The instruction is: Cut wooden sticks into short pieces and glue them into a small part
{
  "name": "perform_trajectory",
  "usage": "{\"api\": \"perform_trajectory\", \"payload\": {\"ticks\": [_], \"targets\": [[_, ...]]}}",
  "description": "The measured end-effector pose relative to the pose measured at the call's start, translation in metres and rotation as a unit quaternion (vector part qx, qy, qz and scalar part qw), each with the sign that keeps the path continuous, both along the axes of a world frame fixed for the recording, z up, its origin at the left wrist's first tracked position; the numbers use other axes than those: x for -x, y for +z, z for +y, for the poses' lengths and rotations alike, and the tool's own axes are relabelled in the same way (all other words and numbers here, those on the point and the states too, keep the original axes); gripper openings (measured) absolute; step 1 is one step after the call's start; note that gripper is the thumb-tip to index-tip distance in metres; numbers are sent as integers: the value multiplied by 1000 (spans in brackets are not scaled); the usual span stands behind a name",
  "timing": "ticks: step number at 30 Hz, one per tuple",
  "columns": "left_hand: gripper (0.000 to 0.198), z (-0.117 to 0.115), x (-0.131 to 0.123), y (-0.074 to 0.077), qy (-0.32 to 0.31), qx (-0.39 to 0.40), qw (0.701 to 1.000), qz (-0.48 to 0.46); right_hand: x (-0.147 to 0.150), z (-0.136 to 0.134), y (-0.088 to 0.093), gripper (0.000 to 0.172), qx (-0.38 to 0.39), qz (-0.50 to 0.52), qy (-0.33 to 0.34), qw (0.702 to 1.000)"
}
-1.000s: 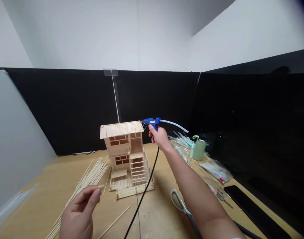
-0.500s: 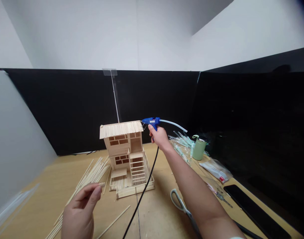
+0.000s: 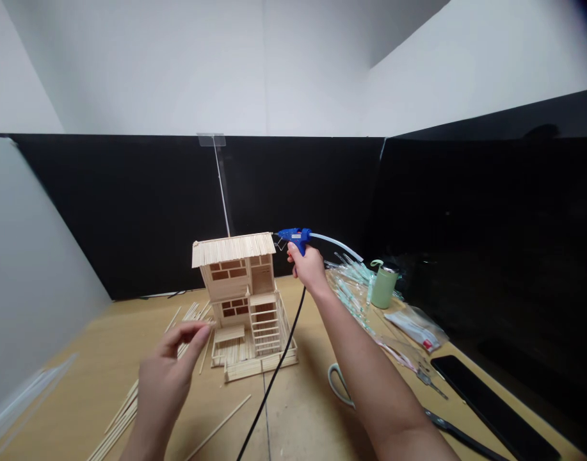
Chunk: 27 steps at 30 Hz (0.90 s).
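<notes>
A small two-storey house model (image 3: 242, 299) built of thin wooden sticks stands on the wooden table (image 3: 303, 416). My right hand (image 3: 306, 267) is wrapped round the grip of a blue glue gun (image 3: 293, 235), whose nozzle sits at the right edge of the roof. A clear glue stick pokes out of the gun's back and a black cord (image 3: 274, 378) hangs down from it. My left hand (image 3: 171, 374) hovers left of the house, thumb and forefinger pinched on a short stick piece that is hard to make out.
Loose long sticks (image 3: 130, 403) lie on the table to the left. Scissors (image 3: 341, 390) lie under my right forearm. At right are a green can (image 3: 384, 286), a bag of glue sticks (image 3: 353, 282), a packet (image 3: 415, 328) and a black phone (image 3: 495, 410).
My left hand has risen and moved right, closer to the house. My right hand and the glue gun have hardly shifted.
</notes>
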<state>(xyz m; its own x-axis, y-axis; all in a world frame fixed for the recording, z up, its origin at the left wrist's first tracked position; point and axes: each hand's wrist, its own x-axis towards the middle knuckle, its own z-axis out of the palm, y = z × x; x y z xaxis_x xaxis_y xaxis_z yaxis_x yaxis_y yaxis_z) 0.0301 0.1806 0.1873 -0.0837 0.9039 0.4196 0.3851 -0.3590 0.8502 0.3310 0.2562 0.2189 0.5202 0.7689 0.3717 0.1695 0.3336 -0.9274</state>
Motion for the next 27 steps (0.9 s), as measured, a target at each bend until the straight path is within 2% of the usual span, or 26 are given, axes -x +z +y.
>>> {"api": "perform_trajectory", "payload": {"ticks": [5,8,11,14,17,21,27], "targets": [[35,45,-41,58,-86,-96,986,107,12,-18,-19,56,-48,152,2,987],[30,76,-75,90,-110,-125,970,174,24,-42,-48,59,-53,245,-11,968],[25,105,-107,111,-110,-130,963,208,34,-68,-85,59,-40,309,-27,950],[24,131,-132,122,-98,-126,956,246,37,-90,-118,58,-30,339,-37,940],[21,152,-150,127,-76,-111,946,294,35,-104,-139,59,-27,349,-48,935],[19,168,-161,133,-66,-88,928,357,28,-113,-150,62,-30,351,-55,934],[18,177,-163,140,-55,-71,907,411,23,-116,-153,60,-35,354,-48,933]]}}
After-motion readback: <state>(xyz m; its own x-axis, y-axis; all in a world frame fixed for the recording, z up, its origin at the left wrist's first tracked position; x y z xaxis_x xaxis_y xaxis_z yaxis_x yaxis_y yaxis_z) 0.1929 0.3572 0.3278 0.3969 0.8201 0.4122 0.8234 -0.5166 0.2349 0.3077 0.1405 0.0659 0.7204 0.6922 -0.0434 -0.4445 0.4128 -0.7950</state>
